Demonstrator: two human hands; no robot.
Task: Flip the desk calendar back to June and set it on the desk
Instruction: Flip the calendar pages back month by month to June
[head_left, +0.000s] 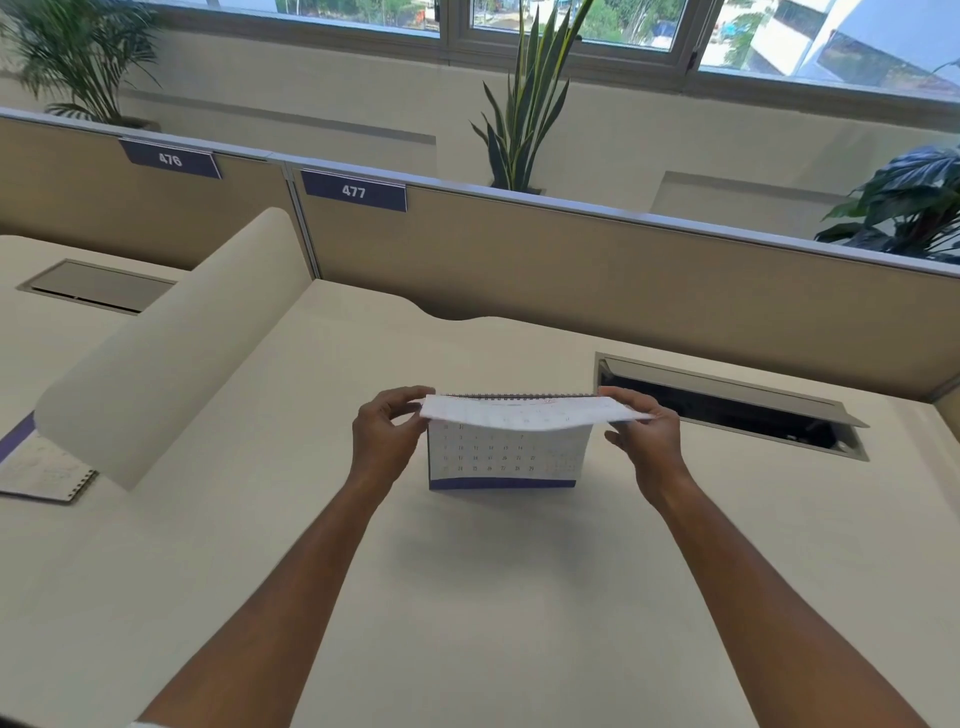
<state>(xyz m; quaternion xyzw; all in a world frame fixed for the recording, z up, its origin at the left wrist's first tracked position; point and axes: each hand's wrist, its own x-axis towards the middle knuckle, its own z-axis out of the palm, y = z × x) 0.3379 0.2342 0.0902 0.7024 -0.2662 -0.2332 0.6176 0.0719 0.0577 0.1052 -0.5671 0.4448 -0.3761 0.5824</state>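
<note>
Desk calendar (501, 457) upright at mid-desk (467, 597), one page (530, 413) lifted level over its spiral top, left hand (387, 434) pinching the page's left edge, right hand (647, 436) pinching its right edge, fingers narrowed on the paper

White spiral-bound desk calendar with a dark blue bottom band (503, 460), upright at the middle of the pale beige desk (467, 597), its base on the surface, one white page (524, 413) lifted level, date grid showing beneath, month name unreadable
</note>
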